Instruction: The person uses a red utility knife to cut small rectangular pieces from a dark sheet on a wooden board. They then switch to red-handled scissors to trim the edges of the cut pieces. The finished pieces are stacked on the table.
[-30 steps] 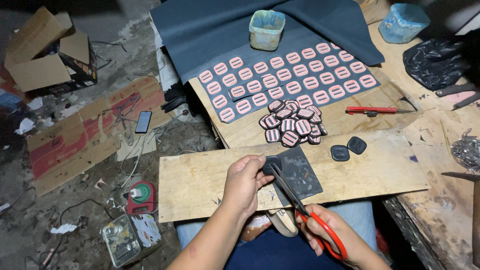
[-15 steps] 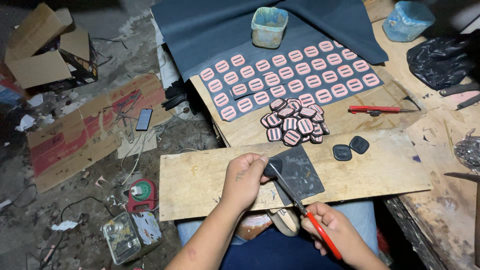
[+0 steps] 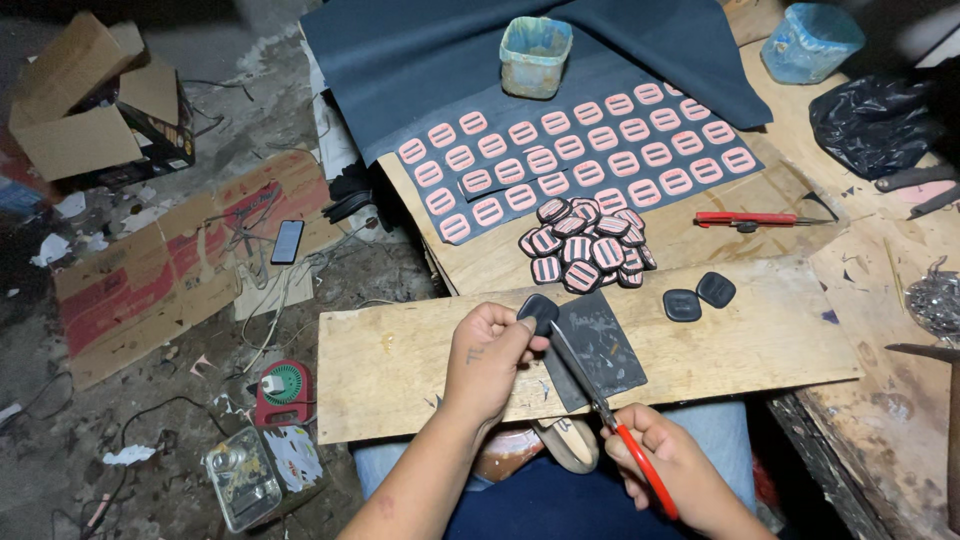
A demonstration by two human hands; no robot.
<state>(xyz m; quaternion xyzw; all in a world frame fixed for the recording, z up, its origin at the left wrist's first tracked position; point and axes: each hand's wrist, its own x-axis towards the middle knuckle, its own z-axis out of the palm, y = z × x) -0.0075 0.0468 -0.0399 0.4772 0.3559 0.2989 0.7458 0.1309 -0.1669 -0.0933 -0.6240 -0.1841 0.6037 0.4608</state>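
A small dark rounded-square patch [image 3: 540, 310] sits pinched in the fingers of the left hand [image 3: 490, 360], just above the middle of a long pale wooden board [image 3: 400, 370] that lies across the person's lap. The left hand is closed tight on the patch. The right hand [image 3: 665, 465] is wrapped around the red handles of a pair of scissors [image 3: 600, 405], and the thin blades point up toward the patch. The blade tips look like they touch its edge, but it is hard to tell from here. Under the blades lies a flat dark grey sheet piece [image 3: 600, 345], resting on the board.

A little to the right on the board are two more dark rounded patches [image 3: 698, 297], side by side. Behind them sits a heap of dark patches with pink stripes [image 3: 588, 245]. Farther back, a big dark blue sheet [image 3: 520, 60] holds neat rows of pink buckle shapes [image 3: 580, 165] (lined up like cookies on a tray). A cloudy plastic cup [image 3: 535, 55] stands on that sheet. A red-handled tool [image 3: 755, 218] lies on the table to the right.

On the dirty floor to the left are a black phone [image 3: 287, 241], flat cardboard [image 3: 170, 260] and a brown box [image 3: 85, 100].
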